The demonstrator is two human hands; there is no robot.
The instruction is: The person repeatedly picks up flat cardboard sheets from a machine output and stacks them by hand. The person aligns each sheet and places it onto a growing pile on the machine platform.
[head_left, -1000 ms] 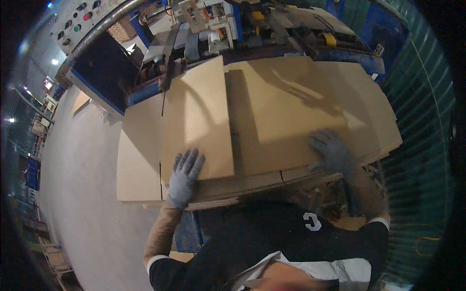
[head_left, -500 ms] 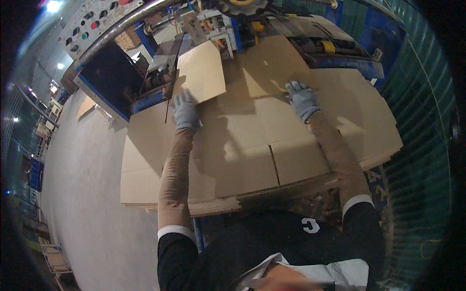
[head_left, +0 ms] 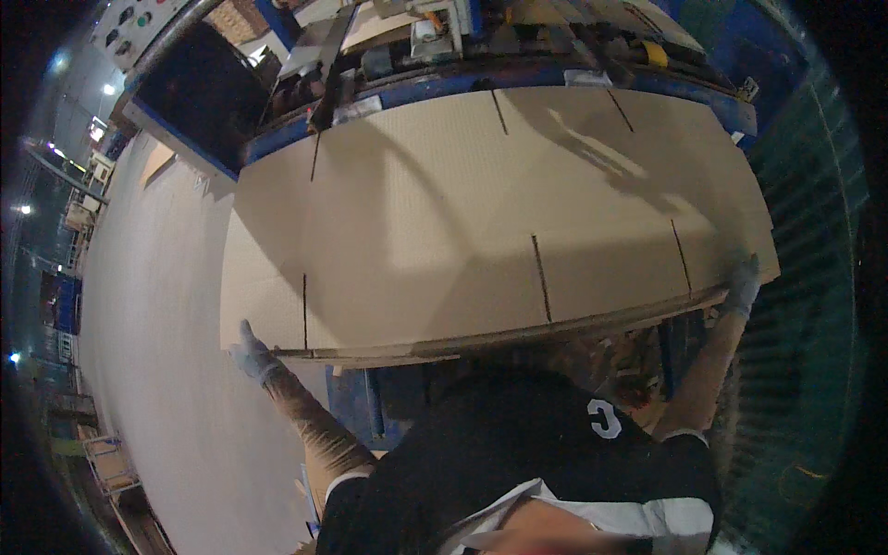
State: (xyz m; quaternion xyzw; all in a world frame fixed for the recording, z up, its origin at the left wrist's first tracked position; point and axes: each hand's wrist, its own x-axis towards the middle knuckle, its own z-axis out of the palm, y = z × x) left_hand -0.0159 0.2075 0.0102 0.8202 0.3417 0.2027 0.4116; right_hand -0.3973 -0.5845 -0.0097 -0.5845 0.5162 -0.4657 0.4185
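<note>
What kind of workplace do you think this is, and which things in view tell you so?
Probably a cardboard box factory. A large slotted cardboard sheet lies on a stack, a blue machine stands behind it, and a control panel with buttons sits upper left.

Factory floor, blue machine point(head_left: 518, 55), cardboard sheets point(head_left: 481, 213)

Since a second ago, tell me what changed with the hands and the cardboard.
Both hands drew back from the middle of the cardboard sheet and spread apart: the left hand now grips its near left corner, the right hand its near right corner. The folded-up flap now lies flat. The blue machine behind stayed put.
</note>
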